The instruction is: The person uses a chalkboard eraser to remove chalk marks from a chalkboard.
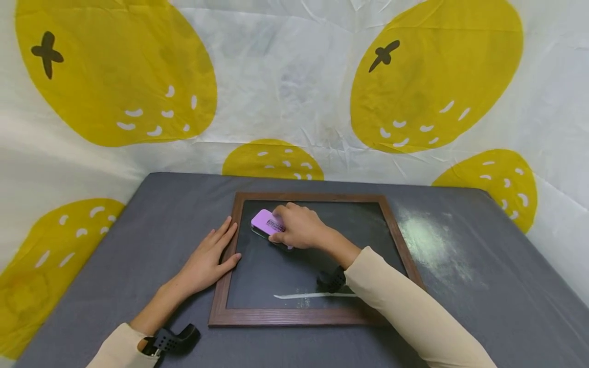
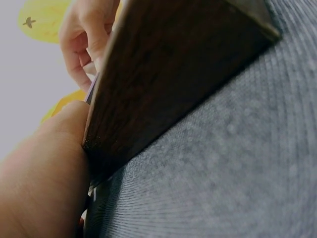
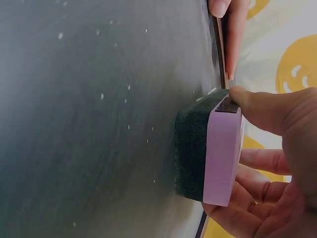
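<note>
A framed chalkboard [image 1: 317, 271] lies flat on the grey-covered table. My right hand [image 1: 300, 225] grips a chalkboard eraser [image 1: 264, 221] with a purple top and dark felt, over the board's upper left. In the right wrist view the eraser [image 3: 221, 158] sits between thumb and fingers, its felt side facing the board. My left hand [image 1: 204, 263] rests at the board's left edge, fingers extended, thumb and fingertips on the brown wooden frame [image 1: 222, 291]. Near the bottom of the board runs a white chalk line [image 1: 313, 295], partly hidden by the right forearm.
Pale chalk dust [image 1: 432, 245] marks the tablecloth right of the board. A white curtain [image 1: 285, 76] with yellow fruit prints hangs behind the table. A black wrist strap [image 1: 175, 340] sits on the left wrist, another [image 1: 331, 280] on the right.
</note>
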Demonstrator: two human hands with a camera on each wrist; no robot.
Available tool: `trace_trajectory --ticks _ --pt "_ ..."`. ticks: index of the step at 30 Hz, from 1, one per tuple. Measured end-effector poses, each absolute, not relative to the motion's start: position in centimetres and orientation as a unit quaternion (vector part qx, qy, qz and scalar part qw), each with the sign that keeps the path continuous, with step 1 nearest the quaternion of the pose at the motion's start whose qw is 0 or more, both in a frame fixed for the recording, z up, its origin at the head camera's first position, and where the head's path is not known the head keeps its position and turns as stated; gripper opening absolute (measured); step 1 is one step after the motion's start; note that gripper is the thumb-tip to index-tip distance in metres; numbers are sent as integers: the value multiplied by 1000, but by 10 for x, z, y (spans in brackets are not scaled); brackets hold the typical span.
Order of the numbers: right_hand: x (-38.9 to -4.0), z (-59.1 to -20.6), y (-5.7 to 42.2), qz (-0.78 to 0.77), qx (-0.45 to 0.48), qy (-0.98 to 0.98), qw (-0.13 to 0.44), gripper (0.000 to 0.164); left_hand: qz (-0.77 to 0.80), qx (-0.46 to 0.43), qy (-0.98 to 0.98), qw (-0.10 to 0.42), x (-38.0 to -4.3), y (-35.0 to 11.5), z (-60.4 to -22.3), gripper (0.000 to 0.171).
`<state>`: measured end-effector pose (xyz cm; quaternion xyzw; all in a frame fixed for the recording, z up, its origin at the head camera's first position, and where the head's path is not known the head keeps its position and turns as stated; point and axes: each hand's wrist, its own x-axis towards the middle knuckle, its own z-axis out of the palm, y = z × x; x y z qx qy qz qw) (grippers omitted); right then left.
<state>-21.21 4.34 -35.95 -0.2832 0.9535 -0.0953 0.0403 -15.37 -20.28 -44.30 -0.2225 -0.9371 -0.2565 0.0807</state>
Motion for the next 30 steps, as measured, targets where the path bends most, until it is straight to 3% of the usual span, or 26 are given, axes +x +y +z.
trace_trajectory --ticks 10,30 --pt "-211 -360 76 -96 -286 953 36 58 -257 -229 -936 81 -152 -200 -444 74" --pt "-212 -367 194 -133 -226 965 -6 56 -264 -217 -937 72 -148 -201 -447 73"
